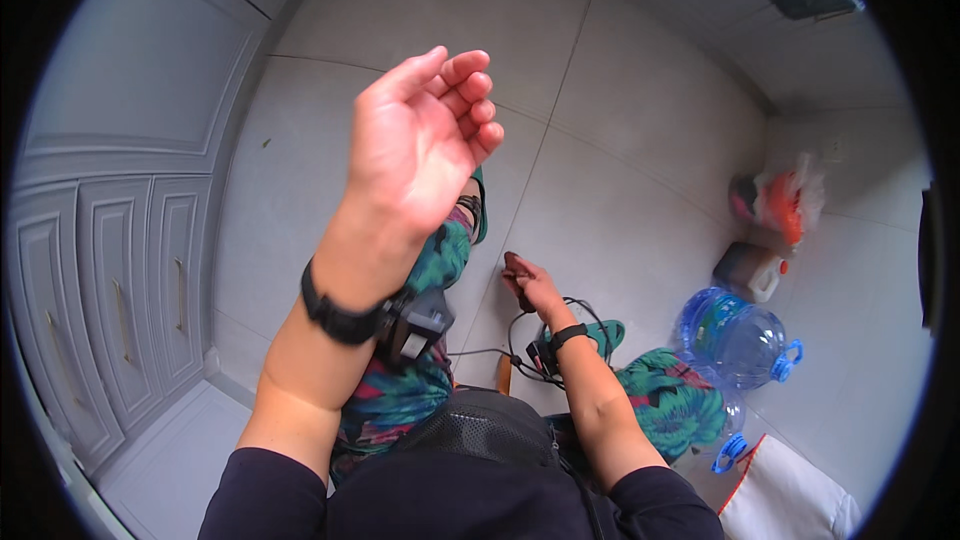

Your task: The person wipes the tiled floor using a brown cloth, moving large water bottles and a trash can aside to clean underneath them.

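My left hand (424, 135) is raised high in front of me, palm up and fingers loosely curled, with nothing in it. A black strap (341, 319) with a boxy black device (416, 326) circles that wrist. Lower down and to the right, my right hand (534, 289) grips a small reddish-brown object (513, 262), whose exact kind I cannot tell. A black band (568, 335) is on my right wrist, and a black cable (517, 361) loops beside it. Below both hands lies the pale tiled floor (637, 187).
Grey cabinets (120, 270) with brass handles line the left. On the right stand a large clear water bottle (739, 334) with a blue cap, a jug (750, 270) of dark liquid, and a plastic bag (787, 199) with orange-red contents. A white cloth item (787, 487) lies at lower right.
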